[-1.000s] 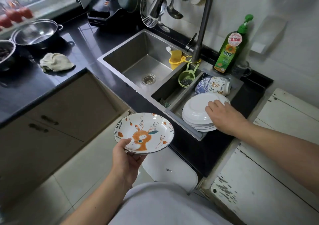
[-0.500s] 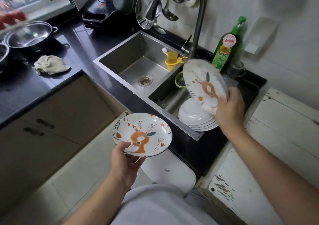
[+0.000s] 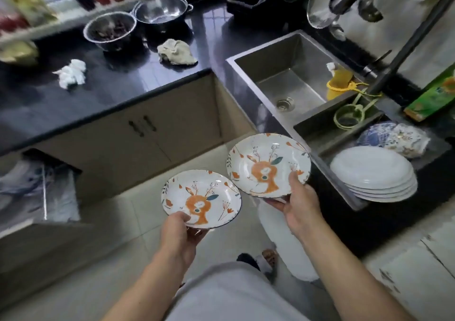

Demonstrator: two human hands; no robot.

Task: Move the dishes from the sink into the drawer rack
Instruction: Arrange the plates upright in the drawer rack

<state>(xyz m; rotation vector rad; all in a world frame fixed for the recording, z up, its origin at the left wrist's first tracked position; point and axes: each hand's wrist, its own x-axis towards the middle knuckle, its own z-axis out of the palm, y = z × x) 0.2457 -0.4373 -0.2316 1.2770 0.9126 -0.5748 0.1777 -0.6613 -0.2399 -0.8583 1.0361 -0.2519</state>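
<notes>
Now that my right hand (image 3: 299, 207) has lifted a second deer plate (image 3: 268, 164) off the white stack (image 3: 374, 173) at the sink's (image 3: 258, 79) right edge, both hands' fingers clamp plates, left hand (image 3: 178, 232) pinching the first deer plate (image 3: 200, 197), ready for the rack.

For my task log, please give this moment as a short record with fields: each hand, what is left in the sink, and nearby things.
left hand: holds a deer-pattern plate by its near rim
right hand: holds a second deer-pattern plate, thumb on top
sink basin: stack of white plates; blue patterned bowls behind it
counter: beige cloth
</notes>
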